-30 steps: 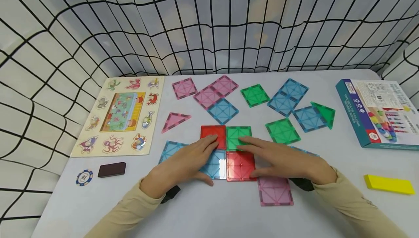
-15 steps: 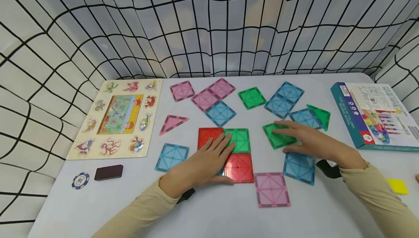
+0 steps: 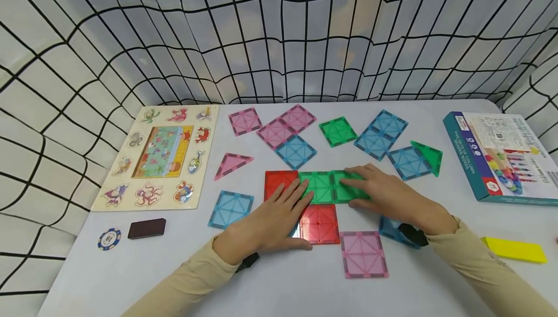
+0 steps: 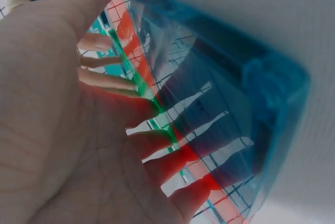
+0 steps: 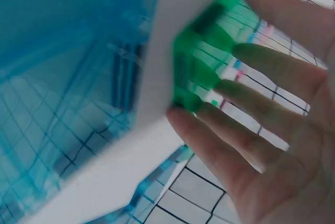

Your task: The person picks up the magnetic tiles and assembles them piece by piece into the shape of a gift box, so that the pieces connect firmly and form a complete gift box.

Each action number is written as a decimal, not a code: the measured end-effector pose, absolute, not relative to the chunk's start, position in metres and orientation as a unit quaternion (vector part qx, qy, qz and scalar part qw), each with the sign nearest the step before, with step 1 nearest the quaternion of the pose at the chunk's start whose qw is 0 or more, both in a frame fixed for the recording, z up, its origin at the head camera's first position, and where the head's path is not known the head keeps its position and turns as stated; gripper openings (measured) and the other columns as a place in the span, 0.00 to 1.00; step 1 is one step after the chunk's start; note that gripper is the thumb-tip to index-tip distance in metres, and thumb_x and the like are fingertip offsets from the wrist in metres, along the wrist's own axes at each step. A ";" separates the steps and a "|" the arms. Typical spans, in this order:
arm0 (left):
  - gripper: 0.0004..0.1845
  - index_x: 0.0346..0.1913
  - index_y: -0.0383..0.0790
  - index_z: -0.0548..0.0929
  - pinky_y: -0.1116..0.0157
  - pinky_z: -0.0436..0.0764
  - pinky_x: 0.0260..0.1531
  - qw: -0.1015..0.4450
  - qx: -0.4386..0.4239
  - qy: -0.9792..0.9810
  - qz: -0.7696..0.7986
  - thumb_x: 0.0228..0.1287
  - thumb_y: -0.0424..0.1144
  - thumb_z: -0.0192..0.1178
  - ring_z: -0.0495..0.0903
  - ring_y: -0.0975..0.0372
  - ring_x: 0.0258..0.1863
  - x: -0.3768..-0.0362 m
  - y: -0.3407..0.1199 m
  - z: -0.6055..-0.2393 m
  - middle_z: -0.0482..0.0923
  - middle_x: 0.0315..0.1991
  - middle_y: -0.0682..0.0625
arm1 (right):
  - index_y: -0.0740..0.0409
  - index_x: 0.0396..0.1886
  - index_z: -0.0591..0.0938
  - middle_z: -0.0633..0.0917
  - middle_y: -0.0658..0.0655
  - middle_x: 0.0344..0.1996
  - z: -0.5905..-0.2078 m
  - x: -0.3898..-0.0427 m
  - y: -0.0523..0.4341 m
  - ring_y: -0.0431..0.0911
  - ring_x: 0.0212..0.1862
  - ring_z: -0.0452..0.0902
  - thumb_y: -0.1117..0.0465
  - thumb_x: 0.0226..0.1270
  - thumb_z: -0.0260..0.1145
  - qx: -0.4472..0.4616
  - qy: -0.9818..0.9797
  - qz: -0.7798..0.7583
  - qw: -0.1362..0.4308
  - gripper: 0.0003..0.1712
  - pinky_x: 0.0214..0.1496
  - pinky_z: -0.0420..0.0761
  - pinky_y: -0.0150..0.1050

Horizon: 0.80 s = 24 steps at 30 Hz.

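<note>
In the head view my left hand (image 3: 272, 220) lies with its fingers spread over a block of square magnetic tiles: a red tile (image 3: 279, 181), a green tile (image 3: 317, 187), a front red tile (image 3: 320, 225) and a mostly covered blue tile (image 4: 220, 77). Those fingers look straight through the tinted plastic in the left wrist view. My right hand (image 3: 388, 193) rests extended fingers on a second green tile (image 3: 342, 188), its thumb near the front edge. That tile touches the first green one. Below the right wrist a blue tile (image 3: 390, 229) is partly hidden.
A pink tile (image 3: 364, 254) lies in front, a blue tile (image 3: 231, 208) at left. Several tiles lie behind, including a pink triangle (image 3: 231, 164). Around them are a puzzle board (image 3: 207, 147), poker chip (image 3: 109, 238), dark block (image 3: 147, 228), box (image 3: 501, 162) and yellow block (image 3: 514, 250). Netting encloses the table.
My left hand has shifted right across the tile block. My right hand moved right to the loose green tile, then brought it left and turned it against the block.
</note>
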<state>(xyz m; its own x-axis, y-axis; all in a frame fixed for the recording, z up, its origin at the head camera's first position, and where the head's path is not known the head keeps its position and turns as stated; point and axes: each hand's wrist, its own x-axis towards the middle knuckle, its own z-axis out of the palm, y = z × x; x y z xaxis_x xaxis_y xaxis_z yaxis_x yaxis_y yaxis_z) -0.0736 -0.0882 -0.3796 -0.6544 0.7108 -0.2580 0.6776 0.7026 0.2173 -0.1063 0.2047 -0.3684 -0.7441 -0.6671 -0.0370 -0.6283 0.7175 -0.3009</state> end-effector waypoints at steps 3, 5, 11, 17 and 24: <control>0.55 0.84 0.36 0.53 0.46 0.48 0.80 0.163 0.380 0.909 0.050 0.69 0.70 0.59 0.40 0.45 0.84 -0.075 -0.088 -0.379 0.42 0.85 0.40 | 0.57 0.72 0.78 0.72 0.63 0.74 -0.362 -0.095 0.209 0.64 0.71 0.70 0.50 0.68 0.76 -0.342 0.920 -0.162 0.103 0.37 0.63 0.80 0.60; 0.55 0.84 0.36 0.53 0.46 0.48 0.80 0.165 0.379 0.909 0.053 0.69 0.70 0.59 0.40 0.45 0.84 -0.075 -0.088 -0.378 0.42 0.85 0.40 | 0.56 0.75 0.75 0.68 0.63 0.77 -0.360 -0.083 0.213 0.65 0.73 0.68 0.43 0.65 0.77 -0.349 0.912 -0.176 0.127 0.44 0.65 0.77 0.62; 0.55 0.84 0.36 0.53 0.46 0.47 0.80 0.171 0.374 0.910 0.057 0.69 0.70 0.59 0.39 0.45 0.84 -0.075 -0.089 -0.376 0.41 0.85 0.40 | 0.53 0.84 0.59 0.54 0.64 0.82 -0.369 -0.047 0.216 0.68 0.81 0.48 0.24 0.49 0.76 -0.380 0.894 -0.163 0.174 0.70 0.74 0.55 0.74; 0.55 0.84 0.36 0.54 0.46 0.48 0.80 0.169 0.375 0.910 0.059 0.69 0.70 0.59 0.40 0.45 0.84 -0.073 -0.090 -0.375 0.42 0.85 0.40 | 0.59 0.82 0.63 0.61 0.64 0.80 -0.374 -0.050 0.212 0.65 0.79 0.55 0.34 0.54 0.80 -0.364 0.912 -0.135 0.128 0.63 0.75 0.61 0.69; 0.55 0.84 0.36 0.53 0.46 0.47 0.80 0.170 0.376 0.908 0.070 0.69 0.69 0.60 0.40 0.45 0.84 -0.073 -0.090 -0.378 0.42 0.85 0.40 | 0.59 0.78 0.69 0.70 0.61 0.75 -0.372 -0.067 0.218 0.63 0.71 0.71 0.38 0.55 0.81 -0.371 0.913 -0.150 0.082 0.57 0.68 0.73 0.65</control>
